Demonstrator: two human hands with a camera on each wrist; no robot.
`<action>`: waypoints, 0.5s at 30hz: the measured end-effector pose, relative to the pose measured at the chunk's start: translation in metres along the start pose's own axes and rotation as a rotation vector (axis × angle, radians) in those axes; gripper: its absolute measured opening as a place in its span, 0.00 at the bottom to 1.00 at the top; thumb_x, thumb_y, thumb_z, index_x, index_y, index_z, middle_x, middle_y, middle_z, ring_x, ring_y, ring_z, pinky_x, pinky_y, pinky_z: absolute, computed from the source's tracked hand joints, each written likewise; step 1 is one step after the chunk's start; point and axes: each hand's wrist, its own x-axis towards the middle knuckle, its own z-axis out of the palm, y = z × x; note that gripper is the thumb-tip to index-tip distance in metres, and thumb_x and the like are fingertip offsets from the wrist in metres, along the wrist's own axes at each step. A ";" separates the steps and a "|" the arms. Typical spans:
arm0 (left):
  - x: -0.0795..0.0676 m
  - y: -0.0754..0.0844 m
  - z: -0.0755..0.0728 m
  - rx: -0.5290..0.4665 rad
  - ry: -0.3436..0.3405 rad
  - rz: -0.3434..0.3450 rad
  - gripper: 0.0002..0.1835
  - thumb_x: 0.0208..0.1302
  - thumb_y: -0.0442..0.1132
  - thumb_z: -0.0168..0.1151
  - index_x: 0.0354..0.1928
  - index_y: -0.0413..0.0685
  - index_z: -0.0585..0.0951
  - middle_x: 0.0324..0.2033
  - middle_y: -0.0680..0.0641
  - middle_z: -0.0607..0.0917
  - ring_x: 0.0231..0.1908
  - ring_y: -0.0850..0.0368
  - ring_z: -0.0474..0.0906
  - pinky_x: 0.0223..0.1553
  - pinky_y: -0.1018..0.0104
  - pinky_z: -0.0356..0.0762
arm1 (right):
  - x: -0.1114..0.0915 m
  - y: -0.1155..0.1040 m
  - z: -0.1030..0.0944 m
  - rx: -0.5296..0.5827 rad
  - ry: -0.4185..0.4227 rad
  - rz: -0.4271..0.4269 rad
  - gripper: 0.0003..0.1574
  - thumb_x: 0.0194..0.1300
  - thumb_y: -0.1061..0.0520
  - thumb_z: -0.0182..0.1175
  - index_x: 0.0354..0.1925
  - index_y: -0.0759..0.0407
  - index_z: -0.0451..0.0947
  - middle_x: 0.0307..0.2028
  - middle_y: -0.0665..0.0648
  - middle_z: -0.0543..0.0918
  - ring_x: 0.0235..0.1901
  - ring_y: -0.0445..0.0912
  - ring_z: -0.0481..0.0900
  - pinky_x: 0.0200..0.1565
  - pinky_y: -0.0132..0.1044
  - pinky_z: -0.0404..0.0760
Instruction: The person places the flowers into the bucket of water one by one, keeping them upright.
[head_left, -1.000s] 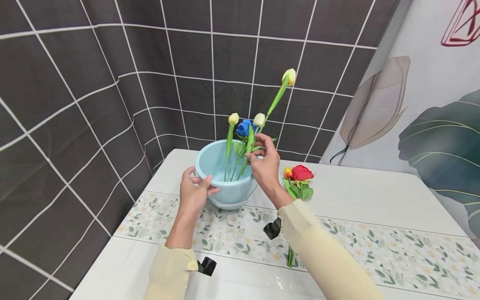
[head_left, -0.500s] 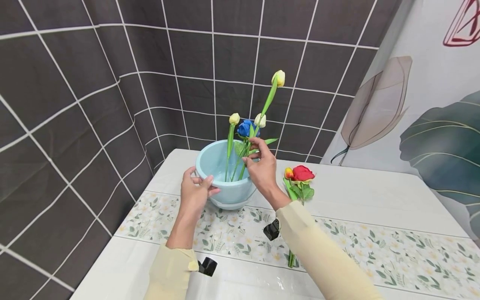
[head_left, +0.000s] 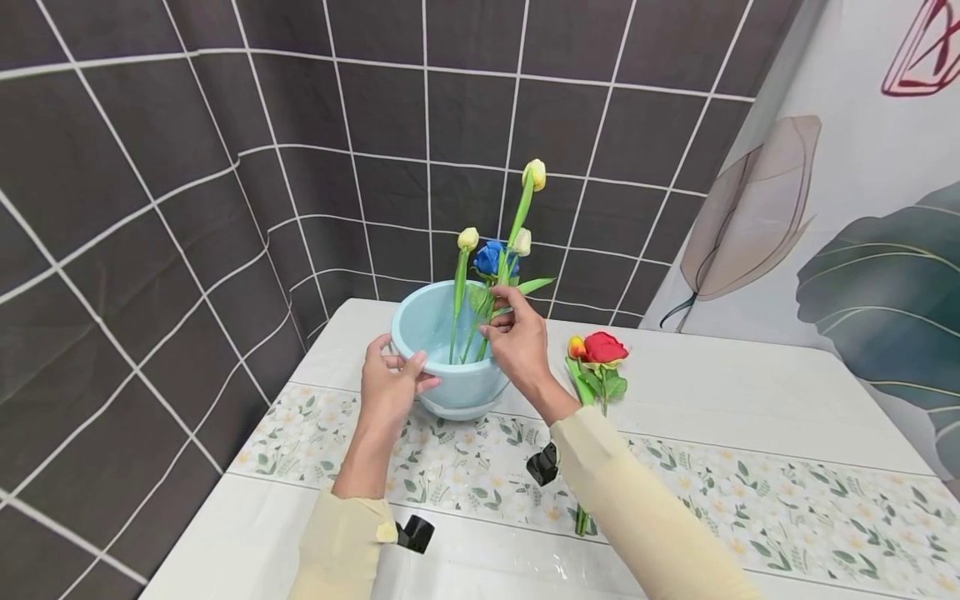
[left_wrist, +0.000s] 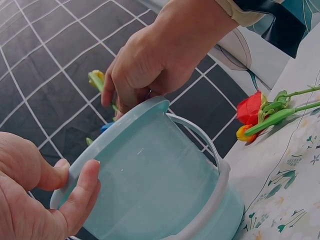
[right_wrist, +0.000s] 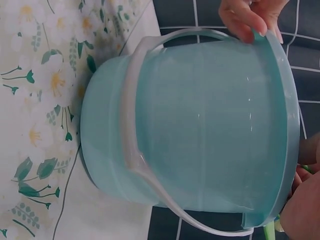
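Observation:
A light blue bucket (head_left: 459,388) stands on the table. My left hand (head_left: 386,385) grips its near left rim, thumb and fingers on either side of the wall. Over the bucket's right side, my right hand (head_left: 522,340) pinches the stem of a yellow tulip (head_left: 534,175), which leans slightly right; its lower stem is hidden behind the hand. Inside the bucket stand another yellow tulip (head_left: 467,239), a blue rose (head_left: 487,257) and a whitish tulip (head_left: 522,242). In the right wrist view the bucket's pale handle (right_wrist: 131,100) hangs down across its side.
Right of the bucket, a red rose (head_left: 604,347) and an orange-yellow tulip (head_left: 576,347) lie on the table (head_left: 720,392), stems toward me. Dark tiled-pattern wall covering (head_left: 375,108) rises behind and at left; a leaf-patterned curtain (head_left: 757,217) hangs at right.
My right hand has moved down and left with the tulip, whose bloom now sits lower and more upright over the bucket. The left hand stays on the rim.

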 end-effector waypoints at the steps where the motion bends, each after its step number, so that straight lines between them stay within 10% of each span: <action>1: 0.000 0.000 0.000 0.001 -0.001 0.000 0.36 0.70 0.32 0.53 0.74 0.47 0.48 0.45 0.39 0.65 0.36 0.51 0.84 0.42 0.72 0.88 | 0.000 0.000 0.000 0.000 -0.004 -0.001 0.30 0.53 0.75 0.65 0.54 0.58 0.76 0.44 0.65 0.79 0.33 0.49 0.82 0.35 0.33 0.86; 15: 0.000 -0.001 -0.001 0.007 0.001 0.002 0.36 0.70 0.33 0.53 0.74 0.47 0.49 0.45 0.39 0.65 0.33 0.54 0.83 0.42 0.72 0.88 | -0.002 0.000 -0.001 -0.044 -0.075 -0.023 0.25 0.53 0.74 0.65 0.51 0.62 0.78 0.39 0.64 0.81 0.35 0.49 0.81 0.38 0.34 0.86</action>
